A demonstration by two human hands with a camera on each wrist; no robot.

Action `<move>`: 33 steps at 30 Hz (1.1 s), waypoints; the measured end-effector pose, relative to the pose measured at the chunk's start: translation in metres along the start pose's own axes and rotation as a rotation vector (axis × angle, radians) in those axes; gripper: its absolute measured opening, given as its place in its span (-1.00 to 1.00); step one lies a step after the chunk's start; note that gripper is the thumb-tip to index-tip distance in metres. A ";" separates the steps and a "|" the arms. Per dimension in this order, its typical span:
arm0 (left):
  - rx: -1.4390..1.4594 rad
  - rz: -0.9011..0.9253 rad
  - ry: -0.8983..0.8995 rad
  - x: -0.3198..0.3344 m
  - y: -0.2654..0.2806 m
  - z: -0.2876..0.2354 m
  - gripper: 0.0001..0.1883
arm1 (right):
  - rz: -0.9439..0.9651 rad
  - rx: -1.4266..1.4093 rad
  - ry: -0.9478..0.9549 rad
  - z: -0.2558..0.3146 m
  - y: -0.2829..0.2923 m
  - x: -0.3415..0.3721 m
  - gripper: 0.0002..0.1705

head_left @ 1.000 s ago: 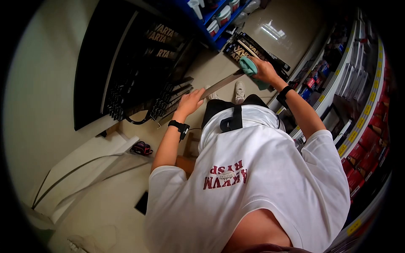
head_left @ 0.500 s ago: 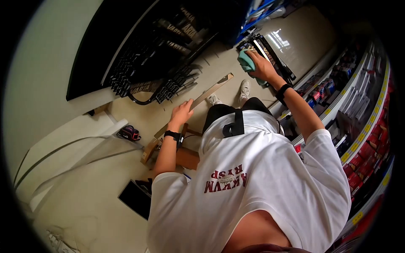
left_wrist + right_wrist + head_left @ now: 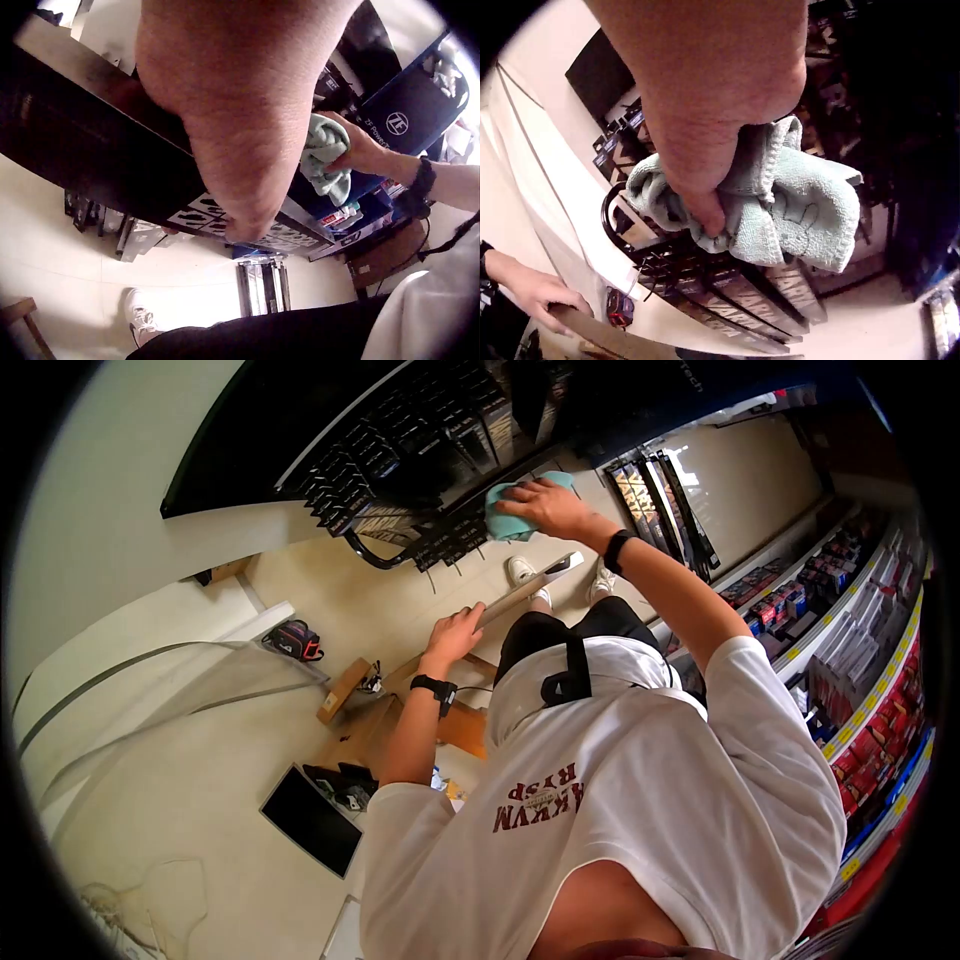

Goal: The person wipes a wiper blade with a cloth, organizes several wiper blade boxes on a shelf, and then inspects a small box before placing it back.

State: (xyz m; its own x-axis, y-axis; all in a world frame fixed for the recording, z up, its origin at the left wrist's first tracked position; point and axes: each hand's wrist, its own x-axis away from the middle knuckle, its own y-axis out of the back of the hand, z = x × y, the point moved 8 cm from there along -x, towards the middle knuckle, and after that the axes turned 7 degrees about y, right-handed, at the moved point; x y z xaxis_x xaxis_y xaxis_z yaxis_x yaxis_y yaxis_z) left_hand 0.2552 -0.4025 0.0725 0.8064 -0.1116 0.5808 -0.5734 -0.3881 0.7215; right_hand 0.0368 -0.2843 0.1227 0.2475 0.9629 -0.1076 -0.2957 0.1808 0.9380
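In the head view my left hand grips the edge of a long flat panel, which points away from me. The left wrist view shows the panel as dark with pale printing, my left hand over it and fingertips at its lower edge. My right hand holds a crumpled green cloth beyond the panel, near a black rack. Up close in the right wrist view, the cloth bunches under my right hand, apart from the panel.
Further black strips lie on the floor ahead. Stocked shelves line the right side. On the left are a small dark bag, a black flat screen and a wooden piece. My shoes are below the panel.
My right hand has moved left with the cloth, away from the panel's far end toward the rack. My left hand still holds the panel. The head view has turned, bringing the screen into fuller view.
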 end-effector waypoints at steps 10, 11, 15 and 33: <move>0.000 0.013 -0.027 0.004 -0.012 0.015 -0.58 | 0.238 0.124 0.079 0.049 -0.087 -0.070 -0.24; 0.005 0.001 -0.036 0.003 -0.012 0.015 -0.58 | 0.275 0.062 0.057 0.048 -0.094 -0.067 -0.25; 0.013 -0.043 -0.057 0.000 -0.008 0.008 -0.59 | 0.097 0.070 0.081 0.047 -0.081 -0.056 -0.37; -0.095 -0.109 -0.244 -0.052 0.028 -0.110 -0.55 | 0.429 -0.385 -0.199 0.043 -0.065 0.117 -0.66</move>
State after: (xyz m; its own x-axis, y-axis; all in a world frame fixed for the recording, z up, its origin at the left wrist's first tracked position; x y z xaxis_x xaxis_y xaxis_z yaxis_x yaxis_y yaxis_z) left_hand 0.1815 -0.3069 0.1044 0.8686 -0.2953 0.3979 -0.4828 -0.3236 0.8138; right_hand 0.1246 -0.1916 0.0636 0.1892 0.9167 0.3519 -0.7101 -0.1197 0.6938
